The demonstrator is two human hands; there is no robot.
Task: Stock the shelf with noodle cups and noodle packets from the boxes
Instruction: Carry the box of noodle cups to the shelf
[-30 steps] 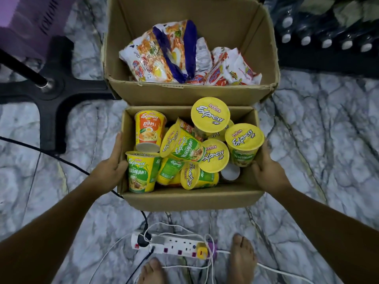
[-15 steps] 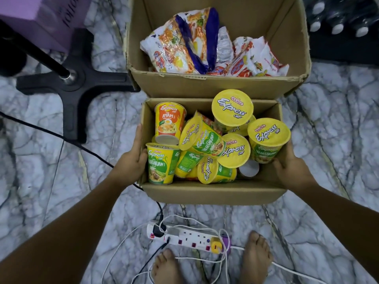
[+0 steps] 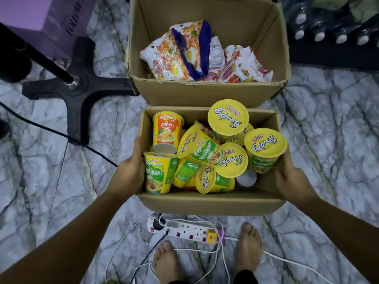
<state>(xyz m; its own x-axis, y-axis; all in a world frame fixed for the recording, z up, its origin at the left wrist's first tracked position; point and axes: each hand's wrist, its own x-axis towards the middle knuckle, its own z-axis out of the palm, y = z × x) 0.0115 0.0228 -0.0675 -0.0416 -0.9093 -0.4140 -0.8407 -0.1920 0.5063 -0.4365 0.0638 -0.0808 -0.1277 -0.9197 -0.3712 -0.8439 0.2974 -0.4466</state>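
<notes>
Left hand [image 3: 128, 175] and right hand [image 3: 292, 183] clasp the cup box [image 3: 209, 203] by its side walls, right thumb seemingly hooked inside; noodle cups [image 3: 227, 117] fill it.

One head-worn view, wide-angle, looked steeply down, close over cup box [image 3: 211, 203]; packet box [image 3: 205, 93] at 12 o'clock, feet [image 3: 249, 249] at 6.
</notes>
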